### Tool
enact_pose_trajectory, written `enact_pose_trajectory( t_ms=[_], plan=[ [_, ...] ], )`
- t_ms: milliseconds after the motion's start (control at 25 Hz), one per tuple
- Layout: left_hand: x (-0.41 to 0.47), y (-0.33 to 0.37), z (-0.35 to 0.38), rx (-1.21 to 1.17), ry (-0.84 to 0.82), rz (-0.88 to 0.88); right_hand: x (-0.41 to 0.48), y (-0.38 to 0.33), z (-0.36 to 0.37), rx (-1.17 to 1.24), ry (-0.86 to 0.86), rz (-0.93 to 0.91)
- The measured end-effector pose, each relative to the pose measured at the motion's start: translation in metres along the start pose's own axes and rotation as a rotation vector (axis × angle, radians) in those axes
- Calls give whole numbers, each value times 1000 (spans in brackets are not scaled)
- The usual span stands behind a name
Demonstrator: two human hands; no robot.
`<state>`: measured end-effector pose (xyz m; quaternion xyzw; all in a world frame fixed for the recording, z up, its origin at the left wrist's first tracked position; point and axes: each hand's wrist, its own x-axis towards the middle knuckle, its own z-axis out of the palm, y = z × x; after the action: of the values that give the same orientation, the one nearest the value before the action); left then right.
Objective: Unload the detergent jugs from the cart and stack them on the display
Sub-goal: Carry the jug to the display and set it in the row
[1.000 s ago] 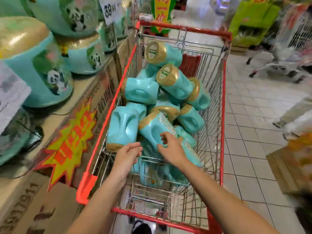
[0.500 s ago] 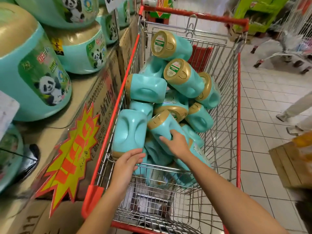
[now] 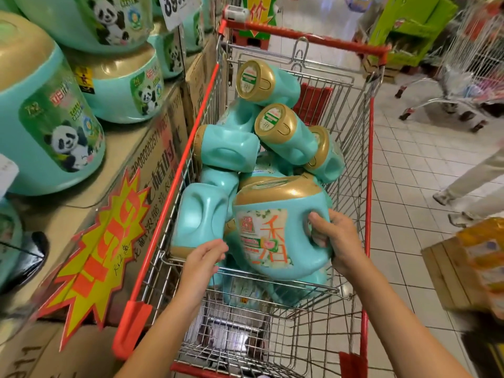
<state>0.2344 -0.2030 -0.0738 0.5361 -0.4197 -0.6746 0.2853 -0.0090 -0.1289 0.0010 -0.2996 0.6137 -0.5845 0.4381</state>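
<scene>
1. Right hand (image 3: 336,242) clamped on a jug (image 3: 281,230), raised above the cart (image 3: 368,165) at 6 o'clock.
2. Left hand (image 3: 203,259) loosely open, beside it.
3. Display (image 3: 103,148) at 9 o'clock part-stocked; many jugs left.

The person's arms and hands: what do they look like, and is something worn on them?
Both forearms are bare as far as the frame shows. The left hand and the right hand have no gloves. No watch, ring or bracelet is visible on either.
</scene>
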Motion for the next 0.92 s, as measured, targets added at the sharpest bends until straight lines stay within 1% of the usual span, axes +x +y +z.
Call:
enact_pose_trajectory(
  t_ms=[80, 160, 240, 360, 440, 520, 640, 720, 920],
  plan=[
    [-9, 8, 11, -65, -123, 14, -12, -4, -5, 239, -78, 53],
    [-17, 19, 25, -170, -236, 57, -21, -5, -4, 380, -132, 100],
    [-22, 27, 35, -296, -284, 82, -26, -3, -2, 452, -142, 121],
    [-30, 31, 40, -307, -287, 107, -28, -1, 0, 448, -65, 129],
    [-37, 26, 39, -302, -263, 131, -30, 3, 1, 367, 1, 114],
    [-47, 21, 36, -304, -236, 157, -34, 8, 4, 300, 31, 89],
    [-64, 12, 27, -316, -158, 175, -39, 13, 17, 252, -3, 82],
    [-85, 6, 17, -361, -75, 202, -44, 15, 30, 232, -86, 91],
    [-166, -21, -12, -501, 229, 285, -74, 13, 75, 165, -420, 137]
  ],
)
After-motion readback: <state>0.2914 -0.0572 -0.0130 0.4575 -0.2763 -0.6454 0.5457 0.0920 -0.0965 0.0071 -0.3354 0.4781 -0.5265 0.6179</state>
